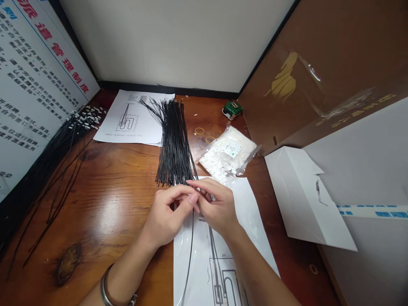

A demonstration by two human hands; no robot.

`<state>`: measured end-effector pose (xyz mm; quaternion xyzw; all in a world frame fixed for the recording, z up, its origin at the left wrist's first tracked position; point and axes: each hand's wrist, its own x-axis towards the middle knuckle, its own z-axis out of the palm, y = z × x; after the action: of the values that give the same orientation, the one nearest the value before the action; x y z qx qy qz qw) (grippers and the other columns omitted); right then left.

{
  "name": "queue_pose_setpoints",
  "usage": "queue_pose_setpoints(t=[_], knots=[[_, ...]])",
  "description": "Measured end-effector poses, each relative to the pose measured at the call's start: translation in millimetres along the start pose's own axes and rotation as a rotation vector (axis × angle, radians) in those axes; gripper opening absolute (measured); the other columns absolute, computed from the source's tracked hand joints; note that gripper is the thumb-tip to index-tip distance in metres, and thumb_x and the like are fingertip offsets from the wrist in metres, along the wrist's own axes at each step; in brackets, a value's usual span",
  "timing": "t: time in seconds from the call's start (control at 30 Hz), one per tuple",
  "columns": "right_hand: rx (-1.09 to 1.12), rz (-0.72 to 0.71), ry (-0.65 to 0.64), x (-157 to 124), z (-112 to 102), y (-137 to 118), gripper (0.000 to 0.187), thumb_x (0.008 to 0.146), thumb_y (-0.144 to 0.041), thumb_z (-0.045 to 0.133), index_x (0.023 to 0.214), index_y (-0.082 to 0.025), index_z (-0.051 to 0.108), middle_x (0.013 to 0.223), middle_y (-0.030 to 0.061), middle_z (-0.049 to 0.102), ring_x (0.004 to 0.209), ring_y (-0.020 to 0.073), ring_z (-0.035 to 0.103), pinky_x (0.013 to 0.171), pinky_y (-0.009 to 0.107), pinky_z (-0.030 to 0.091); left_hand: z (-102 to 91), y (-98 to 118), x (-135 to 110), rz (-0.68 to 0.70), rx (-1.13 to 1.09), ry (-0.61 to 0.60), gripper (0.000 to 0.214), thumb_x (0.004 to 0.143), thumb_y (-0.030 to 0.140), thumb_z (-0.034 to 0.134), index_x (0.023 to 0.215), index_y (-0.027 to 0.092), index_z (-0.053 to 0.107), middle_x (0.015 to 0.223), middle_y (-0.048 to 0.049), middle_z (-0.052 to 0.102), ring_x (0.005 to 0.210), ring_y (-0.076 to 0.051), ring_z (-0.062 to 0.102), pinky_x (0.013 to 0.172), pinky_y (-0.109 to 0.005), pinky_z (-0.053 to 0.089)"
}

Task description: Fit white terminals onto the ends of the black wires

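My left hand (168,214) and my right hand (218,206) meet fingertip to fingertip over a printed sheet, both closed in a pinch. From between the fingertips a thin black wire (192,242) hangs down across the sheet. Its upper end is hidden by my fingers. A small whitish bit shows inside the curl of my right hand, too small to name. Just beyond the hands lies a thick bundle of black wires (174,144), its near ends close to my fingers. The printed sheet (255,238) under my hands carries a line drawing.
A clear bag of small white pieces (229,151) lies beyond my right hand. Behind it sits a green tape measure (232,109). Another drawing sheet (110,127) lies at the back left. White-tipped black wires (84,119) lie at far left. A brown box (318,55) stands right.
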<state>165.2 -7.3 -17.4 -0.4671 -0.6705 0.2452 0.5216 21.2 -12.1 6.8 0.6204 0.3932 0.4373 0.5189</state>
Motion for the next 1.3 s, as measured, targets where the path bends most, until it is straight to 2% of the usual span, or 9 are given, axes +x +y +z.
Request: queue_pose_setpoints(t=[0.17,0.37,0.57,0.73,0.9,1.07,1.17,1.23,1.3], knots=[[-0.014,0.05,0.012,-0.7,0.5,-0.6,0.023,0.082,-0.01,0.059,0.095,-0.022,0.072,0.072,-0.0004,0.07,0.05,0.0088,0.051,0.045,0.024,0.044,0.2,1.3,-0.2,0.043,0.1,-0.041,0.041,0.092,0.031,0.05,0.057,0.015,0.065,0.052,-0.0026,0.064,0.047,-0.01,0.053,0.05,-0.022,0.04],[0.006,0.013,-0.013,-0.3,-0.4,-1.9,0.022,0.08,-0.01,0.058,0.089,-0.023,0.073,0.075,0.0017,0.071,0.061,0.0124,0.06,0.05,0.026,0.049,0.1,1.5,0.1,0.019,0.045,0.029,0.027,0.09,0.032,0.053,0.078,0.015,0.07,0.063,-0.0029,0.069,0.053,-0.012,0.058,0.051,-0.022,0.044],[-0.005,0.035,0.012,-0.2,0.8,-1.8,0.021,0.08,-0.01,0.061,0.095,-0.022,0.073,0.067,-0.0007,0.067,0.048,0.0087,0.048,0.043,0.023,0.042,-0.7,1.0,-1.4,0.076,0.151,-0.002,0.047,0.093,0.032,0.048,0.05,0.016,0.06,0.045,-0.0008,0.058,0.043,-0.01,0.05,0.049,-0.023,0.038],[0.019,-0.029,-0.006,0.3,0.7,-1.5,0.024,0.081,-0.008,0.057,0.091,-0.022,0.074,0.072,0.0014,0.069,0.055,0.01,0.054,0.045,0.023,0.043,-0.6,0.8,-1.4,0.029,0.08,0.024,0.032,0.091,0.033,0.051,0.069,0.015,0.067,0.056,-0.0022,0.065,0.049,-0.011,0.055,0.05,-0.022,0.041],[-0.025,0.064,0.017,0.0,0.5,-2.0,0.021,0.081,-0.015,0.062,0.097,-0.024,0.073,0.068,-0.0005,0.066,0.047,0.0088,0.047,0.042,0.024,0.042,-0.9,1.2,-0.9,0.072,0.148,-0.014,0.045,0.093,0.031,0.049,0.053,0.016,0.064,0.05,-0.0022,0.063,0.047,-0.011,0.054,0.052,-0.023,0.041],[0.01,-0.008,-0.012,-0.7,-0.3,-0.5,0.026,0.082,-0.011,0.058,0.098,-0.025,0.074,0.072,0.0009,0.068,0.057,0.0112,0.057,0.048,0.025,0.047,0.0,0.3,-0.7,0.058,0.109,0.026,0.03,0.091,0.032,0.051,0.075,0.016,0.07,0.063,-0.0032,0.068,0.055,-0.013,0.059,0.054,-0.023,0.044],[0.017,0.011,-0.056,-1.3,0.4,-0.5,0.027,0.082,-0.013,0.058,0.101,-0.026,0.073,0.07,-0.0001,0.068,0.052,0.0099,0.052,0.045,0.024,0.044,0.3,-0.2,-0.5,0.082,0.148,0.032,0.037,0.092,0.03,0.05,0.063,0.015,0.068,0.058,-0.0029,0.066,0.053,-0.012,0.057,0.054,-0.023,0.043],[-0.014,0.075,0.002,-1.2,1.2,-1.1,0.025,0.082,-0.016,0.06,0.102,-0.025,0.072,0.07,-0.0001,0.067,0.048,0.0084,0.046,0.042,0.024,0.041,0.2,-0.5,-0.9,0.081,0.156,0.02,0.044,0.093,0.03,0.049,0.054,0.015,0.064,0.049,-0.0017,0.062,0.047,-0.011,0.053,0.051,-0.023,0.041],[-0.048,0.125,0.093,-0.7,1.5,-1.7,0.022,0.082,-0.017,0.062,0.101,-0.023,0.073,0.071,0.0006,0.067,0.046,0.0076,0.043,0.041,0.024,0.04,0.0,-0.8,-1.4,0.054,0.133,0.01,0.043,0.093,0.031,0.049,0.057,0.015,0.065,0.047,-0.0007,0.06,0.044,-0.01,0.051,0.05,-0.023,0.04]])
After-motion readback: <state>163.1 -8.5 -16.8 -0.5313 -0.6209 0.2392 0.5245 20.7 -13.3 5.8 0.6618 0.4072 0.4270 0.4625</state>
